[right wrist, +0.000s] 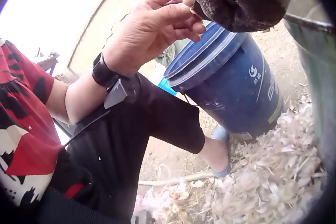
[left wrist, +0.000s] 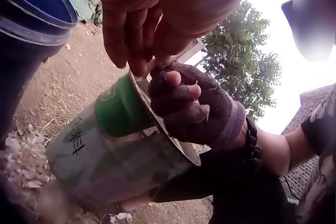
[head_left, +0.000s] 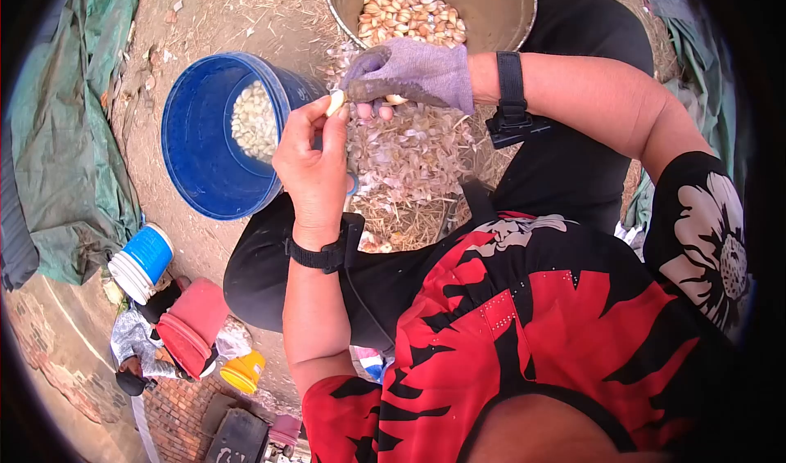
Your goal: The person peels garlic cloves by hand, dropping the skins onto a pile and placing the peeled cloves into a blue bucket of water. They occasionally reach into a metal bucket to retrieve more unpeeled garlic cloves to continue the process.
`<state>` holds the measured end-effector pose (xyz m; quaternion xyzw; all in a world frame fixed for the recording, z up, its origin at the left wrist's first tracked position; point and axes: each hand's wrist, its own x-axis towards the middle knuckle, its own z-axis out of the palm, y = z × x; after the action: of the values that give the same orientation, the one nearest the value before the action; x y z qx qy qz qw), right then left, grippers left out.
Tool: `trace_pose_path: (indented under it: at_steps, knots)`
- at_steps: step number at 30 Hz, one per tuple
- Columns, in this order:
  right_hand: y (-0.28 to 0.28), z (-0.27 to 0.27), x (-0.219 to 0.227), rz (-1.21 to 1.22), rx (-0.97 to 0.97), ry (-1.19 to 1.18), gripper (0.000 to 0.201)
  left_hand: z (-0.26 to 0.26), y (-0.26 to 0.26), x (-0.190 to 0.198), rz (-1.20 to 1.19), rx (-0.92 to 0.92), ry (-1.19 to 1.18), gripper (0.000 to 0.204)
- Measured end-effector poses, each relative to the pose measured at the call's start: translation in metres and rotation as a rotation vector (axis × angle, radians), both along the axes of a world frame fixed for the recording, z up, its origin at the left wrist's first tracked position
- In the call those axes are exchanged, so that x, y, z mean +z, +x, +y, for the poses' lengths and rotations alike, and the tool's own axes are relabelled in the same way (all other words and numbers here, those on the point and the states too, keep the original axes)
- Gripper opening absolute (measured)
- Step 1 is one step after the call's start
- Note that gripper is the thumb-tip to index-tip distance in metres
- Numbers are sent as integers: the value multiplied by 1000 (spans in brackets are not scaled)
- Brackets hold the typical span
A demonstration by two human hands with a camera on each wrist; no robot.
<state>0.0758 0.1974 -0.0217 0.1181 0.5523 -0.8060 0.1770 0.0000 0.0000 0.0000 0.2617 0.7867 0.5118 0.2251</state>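
Note:
Between thumb and fingertips my bare left hand (head_left: pixel 315 164) pinches a pale garlic clove (head_left: pixel 336 103). My right hand (head_left: pixel 422 70) wears a purple knit glove with a dark, soiled palm; bare fingertips poke out of it. Its fingers are curled, with another garlic clove (head_left: pixel 395 99) showing in them, and its thumb side meets the pinched clove. In the right wrist view the left fingertips (right wrist: pixel 184 4) touch the dark glove (right wrist: pixel 236 3). Peeled garlic cloves (head_left: pixel 255 123) lie inside the blue bucket (head_left: pixel 184 176); unpeeled garlic cloves (head_left: pixel 409 19) fill the bottom of the metal-rimmed bucket (head_left: pixel 499 13).
A heap of garlic skins (head_left: pixel 417 156) covers the ground between the legs. Green tarpaulin (head_left: pixel 74 135) lies at the left. Farther off are a blue-and-white bucket (head_left: pixel 143 258), a red tub (head_left: pixel 192 324), a yellow bucket (head_left: pixel 244 371) and another person (head_left: pixel 143 348).

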Motion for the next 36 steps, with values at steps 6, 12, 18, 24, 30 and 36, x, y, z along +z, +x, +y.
trace_pose_path:
  at_steps: [6, 12, 18, 24, 30, 36]
  knots:
    - [-2, -3, -11, 76, -34, -104, 31, 8, 0, 11, -321, 51, 155, 17]
    - [-1, -1, -12, 39, -4, -73, 31, 6, -3, 2, -650, 128, 311, 18]
    - [2, 1, -5, 38, -11, -79, 31, 10, 0, 4, -319, 101, 84, 21]
    - [0, 0, -6, 66, -36, -57, 33, 11, 1, 8, -386, 113, 0, 24]
    - [5, 2, 10, 104, 110, -195, 35, 4, -12, -2, -815, 120, 280, 25]
    - [7, -1, 12, -31, 64, -281, 45, -9, -42, 13, -603, 199, 312, 28]
